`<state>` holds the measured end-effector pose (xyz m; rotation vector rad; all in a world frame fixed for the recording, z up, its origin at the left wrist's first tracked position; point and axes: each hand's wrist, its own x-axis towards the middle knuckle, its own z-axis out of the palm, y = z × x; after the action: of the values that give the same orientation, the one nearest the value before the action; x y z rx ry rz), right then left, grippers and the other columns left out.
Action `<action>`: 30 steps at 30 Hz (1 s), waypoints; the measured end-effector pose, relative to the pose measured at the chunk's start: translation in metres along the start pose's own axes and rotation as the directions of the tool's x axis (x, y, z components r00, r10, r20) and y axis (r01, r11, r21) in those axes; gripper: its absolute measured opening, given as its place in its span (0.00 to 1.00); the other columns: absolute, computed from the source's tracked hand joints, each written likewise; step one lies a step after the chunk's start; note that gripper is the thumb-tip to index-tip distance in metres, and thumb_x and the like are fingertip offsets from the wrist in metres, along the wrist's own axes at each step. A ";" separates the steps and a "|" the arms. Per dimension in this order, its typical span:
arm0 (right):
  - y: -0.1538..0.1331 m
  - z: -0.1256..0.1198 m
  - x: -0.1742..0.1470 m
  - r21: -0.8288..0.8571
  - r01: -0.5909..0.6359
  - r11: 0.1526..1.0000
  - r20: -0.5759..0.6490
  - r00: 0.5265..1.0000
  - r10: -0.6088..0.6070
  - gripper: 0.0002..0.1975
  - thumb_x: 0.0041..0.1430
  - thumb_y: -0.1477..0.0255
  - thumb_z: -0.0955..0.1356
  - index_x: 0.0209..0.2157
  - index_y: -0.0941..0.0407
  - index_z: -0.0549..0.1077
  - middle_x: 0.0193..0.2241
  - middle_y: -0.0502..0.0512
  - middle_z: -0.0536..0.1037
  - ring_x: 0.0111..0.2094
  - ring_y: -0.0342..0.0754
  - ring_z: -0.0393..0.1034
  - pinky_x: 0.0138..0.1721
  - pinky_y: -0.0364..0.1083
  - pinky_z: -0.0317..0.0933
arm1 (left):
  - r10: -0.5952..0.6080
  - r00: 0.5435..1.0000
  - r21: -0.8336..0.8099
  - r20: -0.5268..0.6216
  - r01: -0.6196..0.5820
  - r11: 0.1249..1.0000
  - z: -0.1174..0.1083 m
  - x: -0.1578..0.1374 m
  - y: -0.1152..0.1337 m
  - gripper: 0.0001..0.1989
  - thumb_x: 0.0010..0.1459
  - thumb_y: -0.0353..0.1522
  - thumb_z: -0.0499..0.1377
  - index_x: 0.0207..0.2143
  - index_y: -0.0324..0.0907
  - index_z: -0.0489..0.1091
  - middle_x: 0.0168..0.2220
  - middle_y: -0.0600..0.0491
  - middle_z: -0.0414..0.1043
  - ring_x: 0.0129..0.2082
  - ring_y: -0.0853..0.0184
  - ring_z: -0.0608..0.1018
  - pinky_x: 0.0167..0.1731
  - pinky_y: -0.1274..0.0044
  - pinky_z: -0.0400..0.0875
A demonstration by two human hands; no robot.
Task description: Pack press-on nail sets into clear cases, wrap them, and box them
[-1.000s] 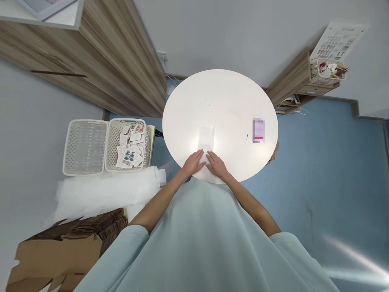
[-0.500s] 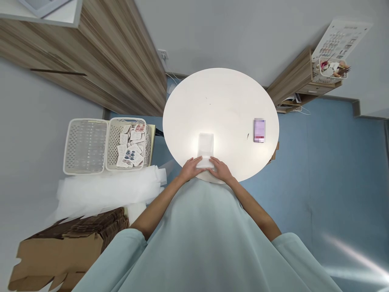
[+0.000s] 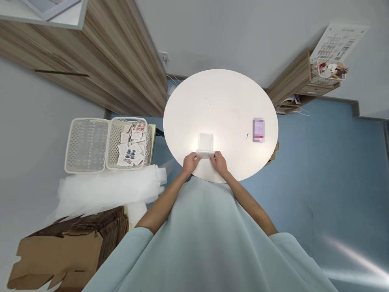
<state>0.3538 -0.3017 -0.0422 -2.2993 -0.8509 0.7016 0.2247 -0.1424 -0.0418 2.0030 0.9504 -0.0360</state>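
A translucent white wrapping sheet (image 3: 206, 140) lies flat near the front edge of the round white table (image 3: 225, 97). Its near end is folded or rolled into a thicker band across the width; whether anything is inside the fold cannot be made out. My left hand (image 3: 190, 163) grips the left end of this band, fingers closed at its corner. At the opposite end, my right hand (image 3: 219, 163) pinches the right corner in the same way. Well off to the right on the tabletop lies a pinkish-purple box-shaped item (image 3: 259, 130), its details blurred.
To the left stand a white basket of printed cards (image 3: 132, 150) and a basket of clear plastic items (image 3: 88, 144). White wrapping material (image 3: 109, 188) and flattened cardboard boxes (image 3: 60, 255) lie below them. Wooden cabinets (image 3: 121, 56) rise behind.
The near end of the wrapping sheet has been turned over away from me, so the flat part is shorter. Both hands moved slightly forward and now grip the fold's ends.
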 end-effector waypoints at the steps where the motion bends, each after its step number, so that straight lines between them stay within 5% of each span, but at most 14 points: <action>1: 0.001 0.001 0.005 0.013 -0.019 1.000 -0.012 1.000 0.019 0.15 0.76 0.60 0.63 0.44 0.55 0.75 0.46 0.58 0.77 0.37 0.48 0.75 0.41 0.46 0.70 | -0.019 1.000 -0.012 -0.011 0.019 1.000 0.001 0.004 0.001 0.10 0.66 0.40 0.62 0.38 0.43 0.77 0.42 0.49 0.82 0.44 0.57 0.82 0.46 0.70 0.74; 6: 0.002 0.006 0.027 0.061 -0.133 0.989 -0.038 0.990 0.136 0.10 0.72 0.64 0.66 0.45 0.56 0.74 0.44 0.58 0.77 0.37 0.49 0.75 0.44 0.48 0.70 | -0.115 0.993 0.041 -0.001 0.115 0.992 0.003 0.022 0.007 0.09 0.64 0.39 0.64 0.35 0.44 0.74 0.39 0.48 0.80 0.43 0.56 0.80 0.44 0.70 0.72; 10: -0.006 0.002 0.035 -0.004 -0.181 0.983 -0.053 0.982 0.181 0.20 0.70 0.67 0.67 0.61 0.56 0.69 0.53 0.61 0.76 0.41 0.51 0.76 0.44 0.50 0.72 | -0.120 0.990 0.122 -0.070 0.128 0.984 0.003 0.028 0.015 0.18 0.62 0.36 0.66 0.54 0.42 0.71 0.53 0.42 0.76 0.49 0.53 0.79 0.49 0.64 0.73; 13: -0.014 -0.006 0.039 -0.159 -0.053 0.986 -0.056 0.997 0.045 0.25 0.70 0.71 0.68 0.65 0.56 0.66 0.64 0.67 0.68 0.56 0.57 0.72 0.49 0.53 0.72 | 0.099 0.992 0.227 -0.076 -0.080 0.971 0.003 0.031 0.019 0.28 0.62 0.30 0.63 0.64 0.41 0.64 0.64 0.37 0.67 0.62 0.47 0.73 0.59 0.57 0.70; 16: -0.018 -0.015 0.044 -0.255 0.196 0.947 0.052 0.981 -0.189 0.23 0.69 0.72 0.68 0.63 0.57 0.69 0.69 0.67 0.65 0.67 0.60 0.62 0.62 0.58 0.65 | 0.354 0.932 0.263 0.074 -0.360 0.895 0.003 0.037 0.020 0.29 0.62 0.24 0.57 0.65 0.41 0.64 0.70 0.39 0.62 0.71 0.48 0.65 0.68 0.54 0.61; 18: -0.015 -0.019 0.047 -0.264 0.306 0.915 0.155 0.949 -0.273 0.24 0.69 0.71 0.70 0.64 0.56 0.69 0.70 0.66 0.65 0.70 0.60 0.59 0.66 0.60 0.61 | 0.420 0.892 0.242 0.167 -0.450 0.859 0.002 0.040 0.018 0.27 0.63 0.25 0.55 0.65 0.41 0.65 0.71 0.40 0.62 0.72 0.50 0.63 0.70 0.54 0.59; 24: 0.002 -0.012 0.020 -0.317 0.380 0.869 0.260 0.916 -0.306 0.28 0.72 0.69 0.66 0.70 0.60 0.63 0.74 0.69 0.58 0.75 0.61 0.52 0.69 0.60 0.59 | 0.450 0.852 0.198 0.269 -0.506 0.840 -0.004 0.024 0.000 0.28 0.65 0.38 0.61 0.66 0.42 0.66 0.74 0.42 0.59 0.74 0.52 0.61 0.74 0.55 0.52; 30: 0.010 -0.006 -0.020 -0.287 0.438 0.852 0.306 0.885 -0.352 0.29 0.75 0.65 0.63 0.71 0.62 0.62 0.75 0.69 0.54 0.76 0.61 0.51 0.68 0.59 0.61 | 0.422 0.849 0.138 0.316 -0.482 0.865 -0.003 -0.018 -0.020 0.31 0.63 0.40 0.64 0.67 0.46 0.63 0.75 0.45 0.56 0.74 0.56 0.62 0.75 0.56 0.50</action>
<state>0.3486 -0.3242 -0.0389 -2.2419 -1.6315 0.6924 0.1985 -0.1450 -0.0473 2.3031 0.2835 -0.1570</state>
